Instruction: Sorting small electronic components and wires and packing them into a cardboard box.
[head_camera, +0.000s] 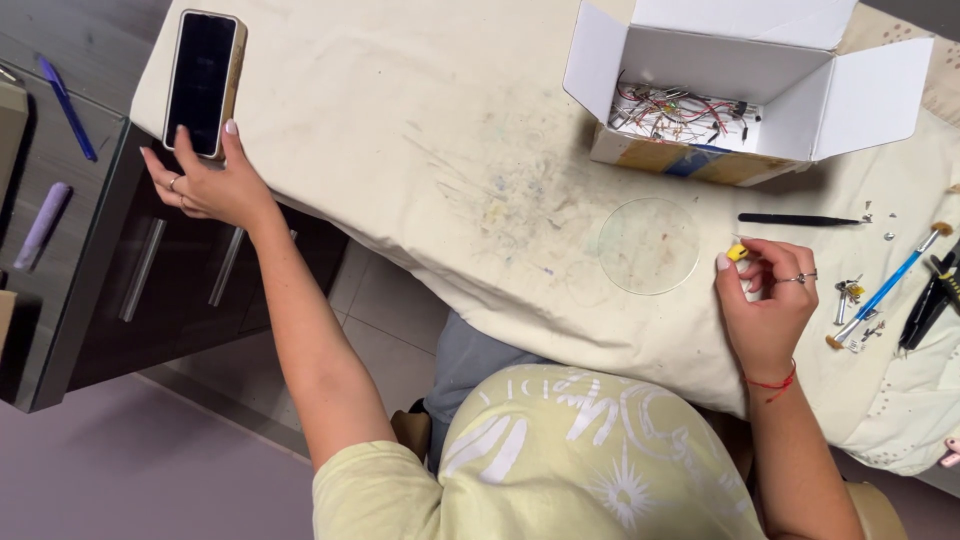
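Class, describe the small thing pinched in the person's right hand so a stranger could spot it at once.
Start at the open white box on the cream cloth. Below it lies a clear glass disc; just right of it, the right hand pinches a tiny yellow piece, the only bright yellow thing there.

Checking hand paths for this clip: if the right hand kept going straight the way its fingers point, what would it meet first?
The right hand, pinching a small yellow piece, points up-left; likely the round glass disc first, lying on the cloth just beyond its fingertips.

A dark phone (204, 82) at the cloth's (400, 150) corner is touched by the left hand (205, 180). A small yellow piece (737, 252) is pinched by the right hand (768, 305), just beside a clear glass disc (648, 245).
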